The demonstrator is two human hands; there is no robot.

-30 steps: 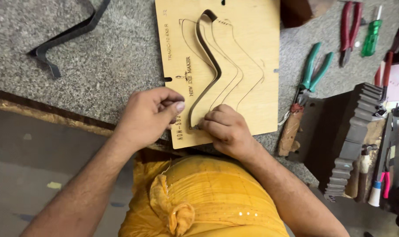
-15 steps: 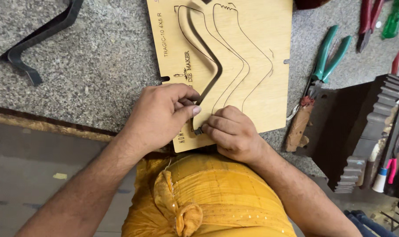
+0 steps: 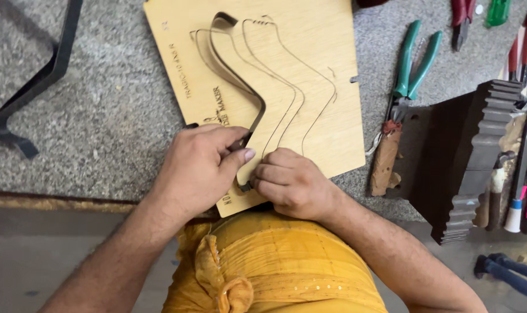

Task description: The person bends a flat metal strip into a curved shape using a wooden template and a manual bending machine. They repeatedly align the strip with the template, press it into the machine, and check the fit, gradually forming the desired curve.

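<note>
— Closer in than a second ago, aren't they? Both hands have slid down the wooden board (image 3: 310, 87) toward its near edge, and the view has tightened on them.

— Yes. The left hand (image 3: 196, 168) is pinched shut on the dark metal strip (image 3: 240, 87), thumb and forefinger gripping it where it bends near the board's near corner. The right hand (image 3: 292, 182) is curled shut, its fingertips pressing the strip's lower end against the board. The two hands sit nearly touching.

— And the strip itself?

— It stands on edge, following the leftmost of the curved lines cut into the board, from the far side down to the hands. The board lies on the speckled counter (image 3: 112, 116), its near corner overhanging the near edge above the person's yellow garment (image 3: 275, 266).

— So which step is this?

— I'd judge it's the seating of the strip's last bend into its groove; the upper run looks already in place.

— What would the next move need?

— Firm, even downward pressure at the end, keeping the strip upright so it doesn't spring out.

— Anything else about?

— Green-handled pliers (image 3: 414, 64) toward the right side, a dark ridged block (image 3: 478, 156) beside them, and a bent metal band (image 3: 37, 81) at the left edge.
</note>
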